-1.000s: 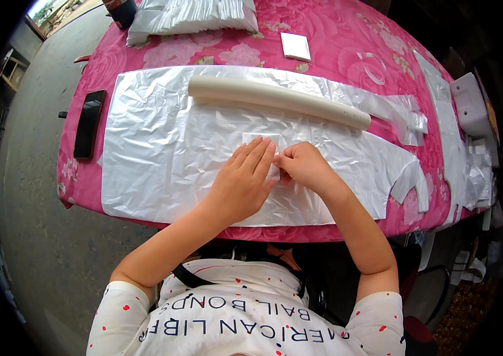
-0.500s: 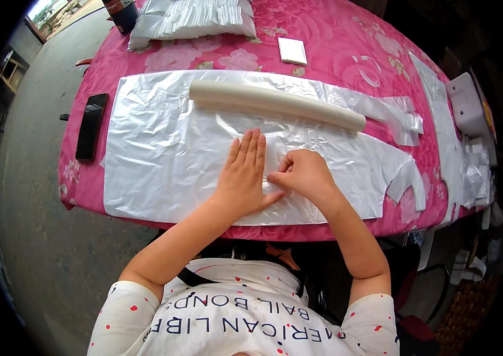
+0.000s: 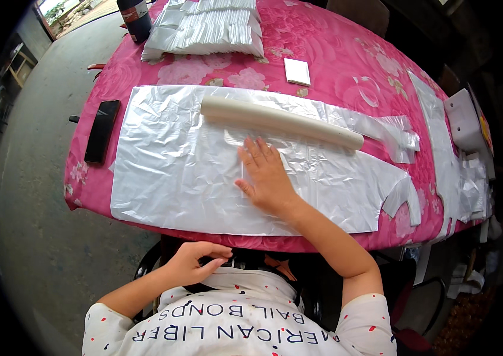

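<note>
A wide clear plastic sheet [image 3: 174,172] lies flat on the pink flowered tablecloth [image 3: 346,65]. Across its far side rests a long white roll [image 3: 281,121]. My right hand [image 3: 266,178] lies flat on the middle of the sheet, fingers spread and pointing toward the roll, holding nothing. My left hand [image 3: 195,261] is off the table, down near my waist below the table's edge, with its fingers loosely curled and nothing visible in it.
A black phone [image 3: 102,130] lies at the table's left edge. A stack of folded white bags [image 3: 207,26] and a dark bottle [image 3: 134,18] stand at the far end. A small white card [image 3: 297,71] lies beyond the roll. More plastic pieces [image 3: 459,178] pile at the right.
My left hand has left the sheet and dropped below the table edge to my waist. My right hand has opened flat and slid to the middle of the sheet.
</note>
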Action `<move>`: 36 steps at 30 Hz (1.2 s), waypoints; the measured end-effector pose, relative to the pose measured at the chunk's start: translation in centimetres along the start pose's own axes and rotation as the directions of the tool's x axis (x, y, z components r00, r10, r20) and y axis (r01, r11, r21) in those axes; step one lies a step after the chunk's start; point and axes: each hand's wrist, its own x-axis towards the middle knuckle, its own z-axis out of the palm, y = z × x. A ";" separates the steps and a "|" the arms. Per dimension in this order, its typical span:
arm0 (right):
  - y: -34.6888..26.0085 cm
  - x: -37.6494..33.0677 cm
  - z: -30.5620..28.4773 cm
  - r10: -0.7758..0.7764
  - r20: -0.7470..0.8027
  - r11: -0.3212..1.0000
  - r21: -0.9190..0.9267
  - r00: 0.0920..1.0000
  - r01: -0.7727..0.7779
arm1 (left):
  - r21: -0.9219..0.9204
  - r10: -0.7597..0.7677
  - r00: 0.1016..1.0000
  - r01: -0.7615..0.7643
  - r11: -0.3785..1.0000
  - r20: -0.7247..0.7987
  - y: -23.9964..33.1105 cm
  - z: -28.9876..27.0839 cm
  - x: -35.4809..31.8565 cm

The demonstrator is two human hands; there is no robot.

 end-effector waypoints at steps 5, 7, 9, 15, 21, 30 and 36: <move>-8.5 -1.7 1.9 0.016 0.207 0.964 0.258 0.978 -0.070 | -0.637 -0.452 0.878 0.262 0.725 -0.153 -2.4 1.1 -3.2; -11.4 -3.3 3.0 -0.115 0.244 0.931 0.364 0.963 0.019 | -0.686 -0.503 0.836 0.233 0.689 -0.221 -3.1 0.8 -3.6; -13.3 -4.2 2.5 -0.185 0.363 0.899 0.438 0.913 0.008 | -0.622 -0.563 0.778 0.301 0.723 -0.279 -3.8 0.3 -3.6; -10.3 -2.8 -1.4 -0.438 0.271 0.897 0.200 0.857 0.395 | 0.662 0.300 0.910 -0.039 0.749 -0.286 1.4 -1.4 -1.8; -1.8 1.9 -6.7 -0.205 0.080 0.891 0.428 0.976 0.152 | 0.622 0.391 0.835 -0.077 0.779 -0.387 3.1 -2.2 -0.4; 22.4 12.7 -5.8 0.717 -0.148 0.556 0.710 0.681 -0.432 | 0.532 0.378 0.872 -0.170 0.830 -0.311 3.0 -1.3 0.3; 20.0 13.9 -4.9 0.766 -0.293 0.630 0.164 0.572 -0.759 | 0.588 0.364 0.871 -0.112 0.801 -0.329 2.8 -2.2 -0.7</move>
